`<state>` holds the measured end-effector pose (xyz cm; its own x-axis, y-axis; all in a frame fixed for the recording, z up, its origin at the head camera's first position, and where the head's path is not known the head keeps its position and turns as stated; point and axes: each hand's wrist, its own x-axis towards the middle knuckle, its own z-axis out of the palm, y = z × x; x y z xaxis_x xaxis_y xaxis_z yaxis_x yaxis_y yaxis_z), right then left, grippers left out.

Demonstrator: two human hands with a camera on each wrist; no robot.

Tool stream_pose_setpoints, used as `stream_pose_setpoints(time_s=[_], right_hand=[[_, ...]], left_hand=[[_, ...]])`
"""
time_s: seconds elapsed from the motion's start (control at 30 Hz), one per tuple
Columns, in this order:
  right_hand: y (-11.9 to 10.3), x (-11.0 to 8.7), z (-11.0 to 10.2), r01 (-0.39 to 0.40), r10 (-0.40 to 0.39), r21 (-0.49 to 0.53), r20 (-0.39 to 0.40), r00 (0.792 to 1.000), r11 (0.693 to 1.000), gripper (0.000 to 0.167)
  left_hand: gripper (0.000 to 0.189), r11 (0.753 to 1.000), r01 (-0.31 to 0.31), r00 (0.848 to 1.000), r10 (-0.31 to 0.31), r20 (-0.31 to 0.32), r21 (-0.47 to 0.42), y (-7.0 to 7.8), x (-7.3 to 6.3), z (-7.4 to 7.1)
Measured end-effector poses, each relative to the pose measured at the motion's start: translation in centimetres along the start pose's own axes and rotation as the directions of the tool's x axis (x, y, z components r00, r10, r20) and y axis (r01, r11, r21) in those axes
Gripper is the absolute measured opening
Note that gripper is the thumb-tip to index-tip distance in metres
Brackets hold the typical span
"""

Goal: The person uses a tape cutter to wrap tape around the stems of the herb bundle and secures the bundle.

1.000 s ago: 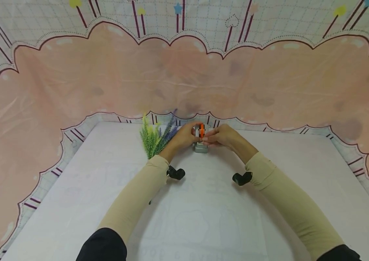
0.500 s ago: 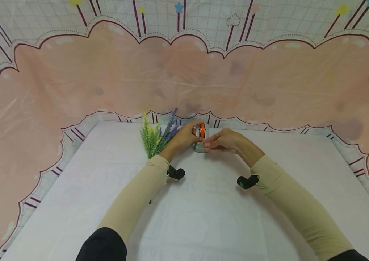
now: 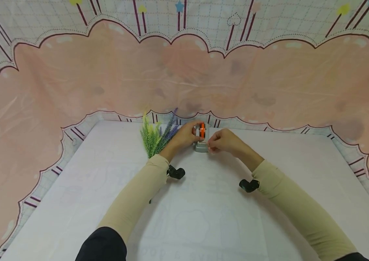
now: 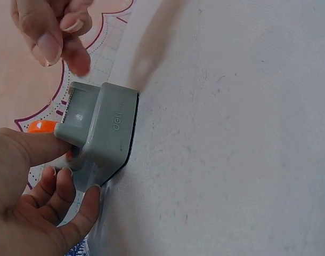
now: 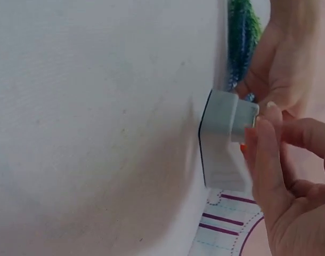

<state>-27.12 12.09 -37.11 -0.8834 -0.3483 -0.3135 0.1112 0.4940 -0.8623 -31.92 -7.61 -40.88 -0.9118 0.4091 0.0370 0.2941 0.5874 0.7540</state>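
A grey-green tape dispenser [image 4: 112, 125] with an orange core [image 3: 202, 130] stands at the far edge of the white table. My left hand [image 3: 184, 135] grips it from the left, its thumb behind the toothed cutter and its fingers along the side. Close to the cutter end is my right hand [image 3: 225, 140], fingers curled in. In the right wrist view, the right thumb and a finger [image 5: 266, 160] come together beside the cutter; I cannot tell whether a strip of tape is between them. Part of the dispenser's roll is hidden by the left hand.
Green and purple artificial flower sprigs [image 3: 153, 139] lie left of the dispenser, partly under the left forearm. The white table [image 3: 197, 217] spreads in front. A peach cloth with a scalloped print [image 3: 184, 79] covers the area behind it.
My right hand has moved from the roll a little to the right and toward me, its fingers curling in. The left hand and dispenser have stayed in place.
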Motion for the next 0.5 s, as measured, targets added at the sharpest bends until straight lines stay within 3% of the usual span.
stream_pose_setpoints(time_s=[0.2, 0.5], right_hand=[[-0.47, -0.54, 0.73, 0.097, -0.105, -0.087, -0.087, 0.991, 0.991, 0.011], [-0.96, -1.06, 0.42, 0.119, -0.118, 0.002, -0.127, 0.985, 0.993, 0.019]], left_hand=[[0.07, 1.0, -0.007, 1.0, 0.007, -0.003, 0.007, -0.06, 0.05, 0.0], [0.069, 1.0, 0.004, 1.0, -0.004, 0.009, 0.002, -0.05, -0.03, -0.05]])
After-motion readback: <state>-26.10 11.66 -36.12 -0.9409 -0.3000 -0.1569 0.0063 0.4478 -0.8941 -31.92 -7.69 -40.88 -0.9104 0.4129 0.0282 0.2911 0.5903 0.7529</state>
